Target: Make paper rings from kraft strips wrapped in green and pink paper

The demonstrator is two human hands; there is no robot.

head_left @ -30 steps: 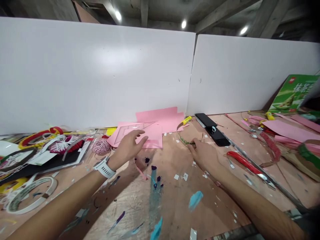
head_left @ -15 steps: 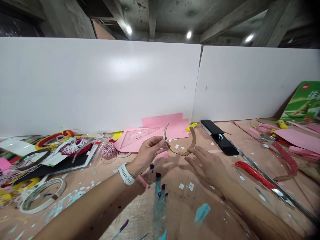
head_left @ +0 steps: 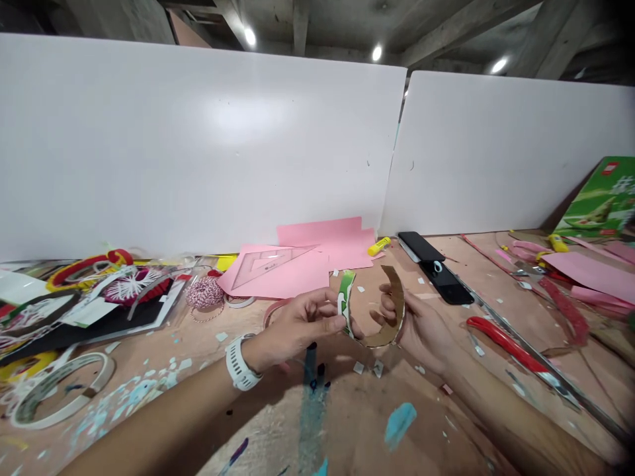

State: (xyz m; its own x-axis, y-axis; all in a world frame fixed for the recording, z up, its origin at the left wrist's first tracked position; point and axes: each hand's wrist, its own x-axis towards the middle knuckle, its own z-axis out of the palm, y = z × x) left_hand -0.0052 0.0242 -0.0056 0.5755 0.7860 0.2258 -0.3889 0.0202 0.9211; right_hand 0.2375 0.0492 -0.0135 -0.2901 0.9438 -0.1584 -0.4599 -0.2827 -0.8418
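Left grip (head_left: 303, 324), right grip (head_left: 423, 330), closed on cardboard (head_left: 395, 284)

white panels (head_left: 149, 152) upright | concrete beams (head_left: 466, 36) overhead | three lit lamps (head_left: 377, 53) | paint-stained table (head_left: 278, 430)

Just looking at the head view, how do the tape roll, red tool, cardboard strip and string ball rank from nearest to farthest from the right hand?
From the right hand:
1. Cardboard strip: in its grasp.
2. Red tool: to its right.
3. String ball: left, farther back.
4. Tape roll: far left.
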